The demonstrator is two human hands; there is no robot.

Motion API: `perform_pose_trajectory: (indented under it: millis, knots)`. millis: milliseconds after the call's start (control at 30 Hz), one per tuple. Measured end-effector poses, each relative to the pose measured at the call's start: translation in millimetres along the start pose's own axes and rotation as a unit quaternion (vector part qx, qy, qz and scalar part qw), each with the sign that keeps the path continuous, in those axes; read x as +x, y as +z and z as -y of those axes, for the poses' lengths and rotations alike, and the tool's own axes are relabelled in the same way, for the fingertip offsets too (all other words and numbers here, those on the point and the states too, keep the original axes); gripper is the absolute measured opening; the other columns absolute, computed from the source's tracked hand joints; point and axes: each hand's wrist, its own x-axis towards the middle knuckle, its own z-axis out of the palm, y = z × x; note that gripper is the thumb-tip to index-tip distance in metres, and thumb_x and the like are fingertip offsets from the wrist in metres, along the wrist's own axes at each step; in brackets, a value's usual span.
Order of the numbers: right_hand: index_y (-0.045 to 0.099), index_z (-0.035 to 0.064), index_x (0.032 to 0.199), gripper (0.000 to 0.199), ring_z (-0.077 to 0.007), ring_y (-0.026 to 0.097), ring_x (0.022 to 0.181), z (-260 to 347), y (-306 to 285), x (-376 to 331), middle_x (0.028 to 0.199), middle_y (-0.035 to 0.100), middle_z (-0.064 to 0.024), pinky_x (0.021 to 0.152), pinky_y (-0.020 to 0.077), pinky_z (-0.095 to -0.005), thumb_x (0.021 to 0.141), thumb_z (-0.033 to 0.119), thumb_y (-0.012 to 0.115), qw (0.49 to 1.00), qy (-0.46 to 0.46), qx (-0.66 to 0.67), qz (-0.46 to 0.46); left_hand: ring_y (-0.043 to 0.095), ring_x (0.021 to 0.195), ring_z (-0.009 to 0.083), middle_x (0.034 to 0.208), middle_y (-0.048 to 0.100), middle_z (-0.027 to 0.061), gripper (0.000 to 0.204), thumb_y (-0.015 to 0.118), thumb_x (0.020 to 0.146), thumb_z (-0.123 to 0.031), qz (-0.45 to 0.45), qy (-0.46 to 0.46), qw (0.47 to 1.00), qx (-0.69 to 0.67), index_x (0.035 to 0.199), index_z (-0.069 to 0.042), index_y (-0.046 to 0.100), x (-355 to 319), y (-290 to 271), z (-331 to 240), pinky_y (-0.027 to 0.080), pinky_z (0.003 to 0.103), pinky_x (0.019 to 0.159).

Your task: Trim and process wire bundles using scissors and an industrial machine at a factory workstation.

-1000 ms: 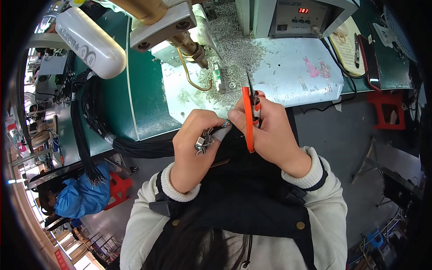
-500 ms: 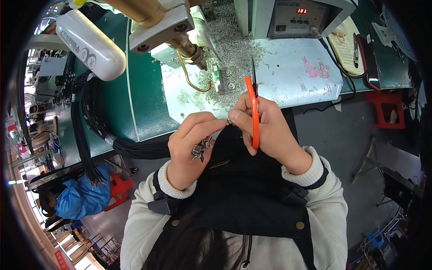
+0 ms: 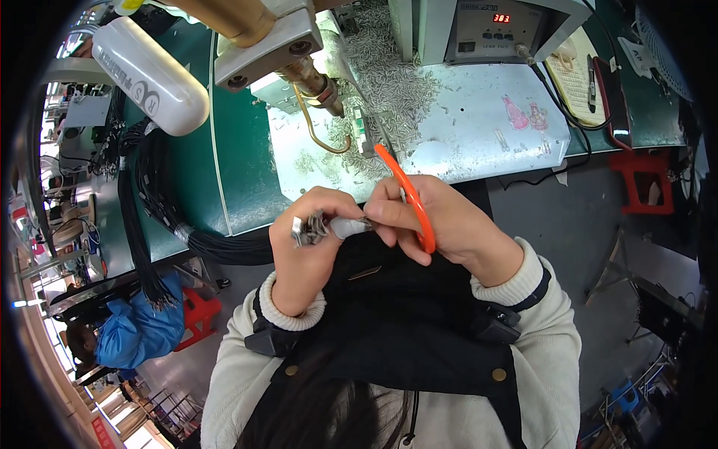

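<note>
My left hand [image 3: 310, 236] is closed around a small bunch of metal connectors [image 3: 308, 230], palm side turned up. A whitish covering [image 3: 348, 227] shows on one of its fingers. My right hand [image 3: 426, 217] grips orange-handled scissors [image 3: 407, 191], seen edge-on, their narrow blades pointing up toward the bench. The thumb and fingertips of that same hand meet the left fingertips at a small dark metal piece [image 3: 365, 222]. Fingers hide most of this piece. Both hands are in front of the bench edge, above my black apron [image 3: 404, 322].
Small metal bits cover the white plate [image 3: 493, 112] beneath a brass-coloured machine head [image 3: 318, 86]. A control box [image 3: 497, 34] with a red display stands behind. Bundled black cables [image 3: 224, 245] lie at left beside a white cylinder [image 3: 149, 75]. A person in blue [image 3: 146, 325] sits left.
My left hand has turned its palm upward, exposing the connectors and the covered finger. My right hand has moved slightly left, and the scissors now tilt to the left.
</note>
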Motion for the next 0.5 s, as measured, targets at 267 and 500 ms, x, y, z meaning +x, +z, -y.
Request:
perform_pose_trajectory:
  millis: [267,500]
  knots:
    - [0.06,0.0061,0.085,0.016,-0.012,0.056,0.054,-14.3,4.1,7.3,0.076,0.059,-0.0026,0.042,0.0395,-0.0215,0.074,0.017,0.061,0.561,-0.48,-0.64,-0.212,0.032,0.041,0.0008,0.067,0.051,0.0015,0.013,0.058,0.075,0.002,0.044,-0.334,0.889,-0.312,0.084,-0.003,0.05,4.7,-16.2,-9.7,0.02,0.016,0.036]
    - [0.06,0.0079,0.089,0.022,-0.0118,0.057,0.054,-13.0,1.1,3.4,0.084,0.062,-0.0028,0.042,0.0398,-0.0202,0.068,0.008,0.063,0.49,-0.55,-0.645,-0.205,0.032,0.042,0.0005,0.064,0.049,-0.0002,0.014,0.06,0.074,0.001,0.048,-0.367,0.887,-0.276,0.085,-0.002,0.051,3.8,-17.8,-14.6,0.02,0.016,0.036]
